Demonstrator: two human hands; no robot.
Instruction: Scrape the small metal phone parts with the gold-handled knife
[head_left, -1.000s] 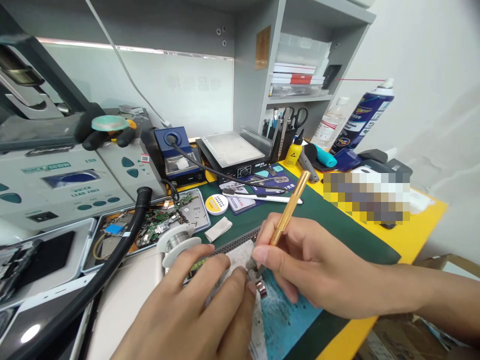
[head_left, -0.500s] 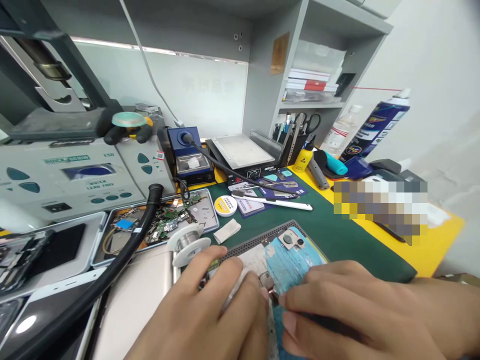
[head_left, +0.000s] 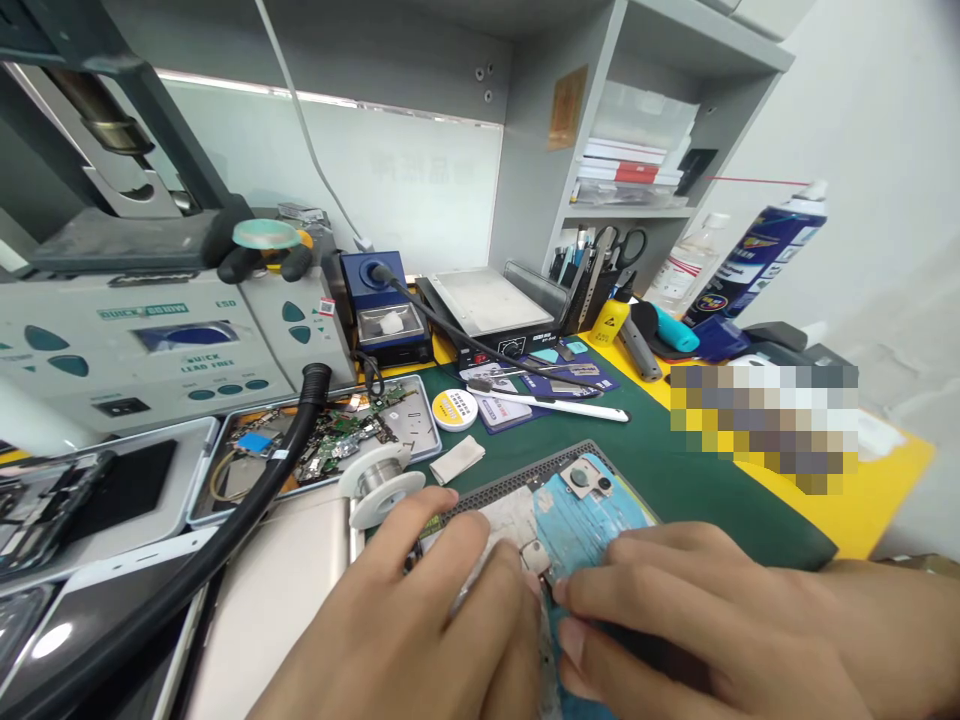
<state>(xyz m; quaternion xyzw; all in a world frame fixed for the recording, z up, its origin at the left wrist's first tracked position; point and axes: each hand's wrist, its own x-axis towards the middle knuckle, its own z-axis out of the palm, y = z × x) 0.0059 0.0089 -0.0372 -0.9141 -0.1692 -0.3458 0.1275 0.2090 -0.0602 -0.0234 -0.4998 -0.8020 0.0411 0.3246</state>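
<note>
A blue phone back (head_left: 596, 515) with a camera module lies on a grey perforated mat (head_left: 517, 475) at the near edge of the green mat. My left hand (head_left: 420, 620) presses flat on a white cloth (head_left: 504, 525) and the phone's left side, fingers together. My right hand (head_left: 675, 620) lies over the phone's right side, fingers curled round a dark tool that is mostly hidden; its tip meets a small metal part (head_left: 535, 556) between the two hands.
A tray of circuit boards (head_left: 330, 440), a solder spool (head_left: 379, 485) and a black hose (head_left: 247, 510) sit to the left. Behind are a soldering station (head_left: 386, 310), a hot plate (head_left: 487, 305), a white pen (head_left: 555, 400), a spray can (head_left: 757, 250) and a tool holder (head_left: 592, 265).
A second ago my right hand held a gold tool upright over the phone. It has since dropped low and flat over the phone, and the gold tool is out of sight.
</note>
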